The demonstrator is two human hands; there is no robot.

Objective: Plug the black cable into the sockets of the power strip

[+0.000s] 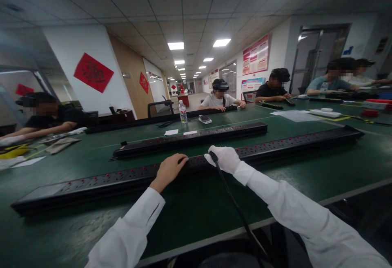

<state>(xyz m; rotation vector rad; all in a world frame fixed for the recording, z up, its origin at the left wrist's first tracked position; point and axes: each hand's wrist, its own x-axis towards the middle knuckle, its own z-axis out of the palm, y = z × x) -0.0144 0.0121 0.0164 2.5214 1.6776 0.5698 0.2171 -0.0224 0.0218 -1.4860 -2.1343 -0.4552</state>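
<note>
A long black power strip [122,177], with a row of sockets and small red parts along its top, lies slantwise across the table in front of me. My left hand [171,169], bare, rests on its middle, the fingers stretched to the right and partly hidden. Just right of it, my right hand [226,159] in a white glove is closed around a black plug [213,156] over the strip's sockets. From this plug a black cable [234,202] runs down past the table's front edge. Whether the plug sits in a socket is hidden.
Behind lies a second black power strip [190,138] on the green table [196,202]. Beyond it are white papers [171,132], a phone-like device [205,119] and a water bottle [183,112]. Several people work around the table, one straight across [219,96].
</note>
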